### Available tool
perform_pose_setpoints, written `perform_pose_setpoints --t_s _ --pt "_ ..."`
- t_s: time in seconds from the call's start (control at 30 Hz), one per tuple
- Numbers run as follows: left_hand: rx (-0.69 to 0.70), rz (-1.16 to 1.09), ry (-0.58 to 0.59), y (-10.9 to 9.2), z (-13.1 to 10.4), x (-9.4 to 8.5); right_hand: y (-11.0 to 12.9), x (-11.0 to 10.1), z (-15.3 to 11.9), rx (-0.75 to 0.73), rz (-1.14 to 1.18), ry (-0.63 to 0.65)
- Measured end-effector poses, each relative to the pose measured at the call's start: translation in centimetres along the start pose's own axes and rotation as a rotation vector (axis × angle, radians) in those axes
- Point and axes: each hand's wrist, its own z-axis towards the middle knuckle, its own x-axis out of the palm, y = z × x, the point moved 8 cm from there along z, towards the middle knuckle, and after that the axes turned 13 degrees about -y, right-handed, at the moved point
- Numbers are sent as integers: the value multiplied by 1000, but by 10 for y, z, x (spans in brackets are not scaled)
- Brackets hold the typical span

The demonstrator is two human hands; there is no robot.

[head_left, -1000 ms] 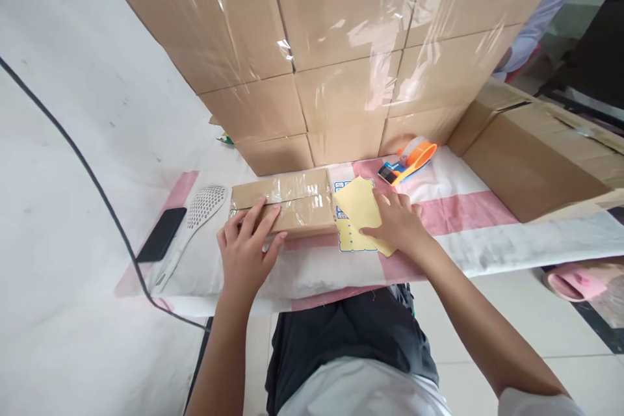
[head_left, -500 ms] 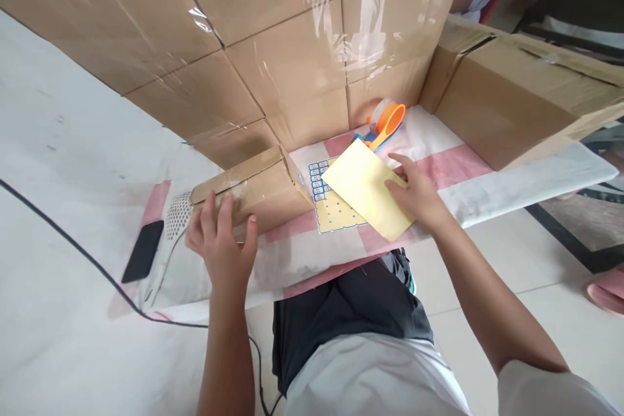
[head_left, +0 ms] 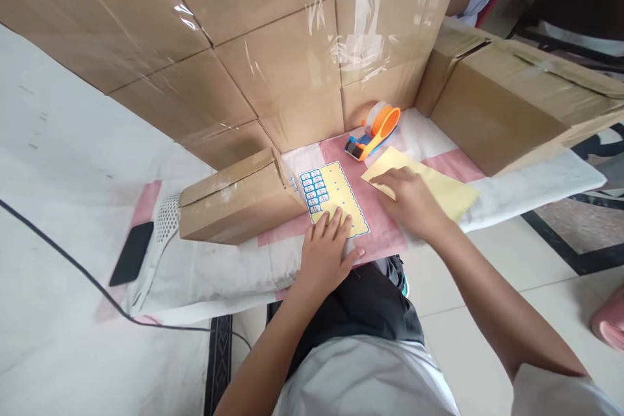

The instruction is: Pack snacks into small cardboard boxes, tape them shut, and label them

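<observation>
My left hand (head_left: 327, 248) rests with spread fingers on the lower edge of a yellow card (head_left: 340, 190) that carries rows of small blue-edged labels on its left side. To the right, a plain yellow sheet (head_left: 441, 185) lies tilted on the cloth. My right hand (head_left: 409, 198) is over the left part of that sheet, fingers bent together at its edge; whether they pinch it is hard to see. Behind the card stands an orange and blue tape dispenser (head_left: 377, 130).
A wall of taped cardboard boxes (head_left: 287, 71) rises behind. One small box (head_left: 241, 198) lies at left, larger boxes (head_left: 507, 97) at right. A black phone (head_left: 131, 253) and cable (head_left: 63, 238) are far left. A person's arm (head_left: 459, 0) shows at top right.
My left hand has moved right, from the small box onto the labelled card. The plain yellow sheet has shifted right off the card, along with my right hand, uncovering the card.
</observation>
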Motion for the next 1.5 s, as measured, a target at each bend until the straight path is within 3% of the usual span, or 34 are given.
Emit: perform_pose_setpoints --t_s 0.07,0.17,0.27,0.33,0.4,0.47,0.53,0.7,0.87,0.97,1.1,1.2,1.27,1.4,1.5 --pt "5 -26 -43 -2 -5 -3 30 25 5 -95 95 144" --pt "-49 -138 -177 9 -2 -15 50 53 17 -122 45 243" --pt "-315 -185 -276 47 9 -24 56 66 21 -112 -54 218" --pt "-486 -146 -203 68 16 -22 55 67 15 -58 -101 169" --pt "-566 -103 -82 76 21 -17 52 65 5 41 -134 118" --pt "-599 -76 -20 73 22 -13 49 64 -4 141 -126 96" --pt "-637 -58 -35 68 18 -12 48 66 -10 234 -77 101" --pt "-664 -122 -229 58 9 -9 49 72 -10 388 11 93" --pt "-725 -458 -406 65 7 -5 45 68 -8 389 85 26" --pt "-797 -719 -453 70 4 -3 39 59 -8 359 320 -9" --pt "-901 -970 -427 71 1 5 26 53 -19 523 701 -18" --pt "-972 -1083 -438 73 1 12 22 57 -27 611 706 17" --pt "-1018 -1186 -430 73 1 17 23 59 -28 612 690 22" --pt "-1005 -1317 -239 63 4 22 27 56 -25 536 705 60" --pt "-999 -1330 -276 63 7 12 31 54 -30 543 849 172"
